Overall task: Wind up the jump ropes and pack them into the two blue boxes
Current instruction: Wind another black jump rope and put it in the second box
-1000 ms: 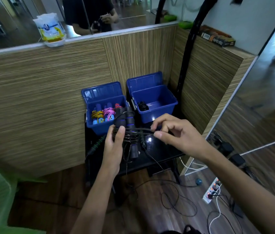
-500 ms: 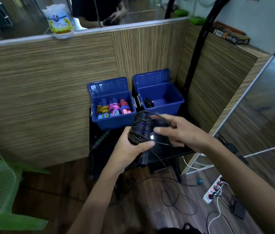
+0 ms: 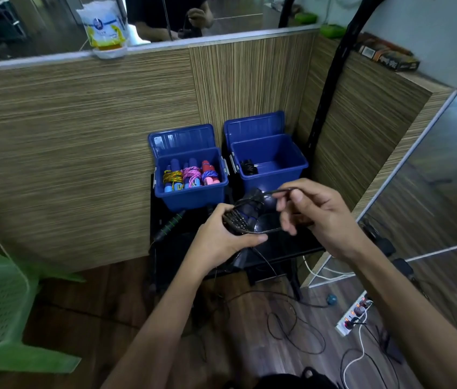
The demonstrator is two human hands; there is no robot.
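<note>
**Rope bundle held over the black table, two boxes behind**

Cord of a black jump rope is wound in tight turns around its two handles, which show blue bands between the coils. The left hand grips this bundle from below, thumb curled over the near side. The right hand pinches a loose loop of the same cord between thumb and fingertips, just right of the bundle, with the loop arching from the handles' top to the hand. The bundle hangs in the air above a black table, in front of the boxes and touching neither.

The handles' lower ends are hidden by the left palm, and the cord blurs where it crosses the right fingers, so the number of turns cannot be told. A thin strand drops from the bundle toward the floor; its end is lost among other cables there.

The left blue box stands open with its lid upright and holds three wound ropes side by side: a yellow rope, a pink rope and a blue-purple rope on a pink handle. The right blue box, also open, holds one small black bundle in its left corner. A green-handled rope lies on the table beside the left box.
</note>
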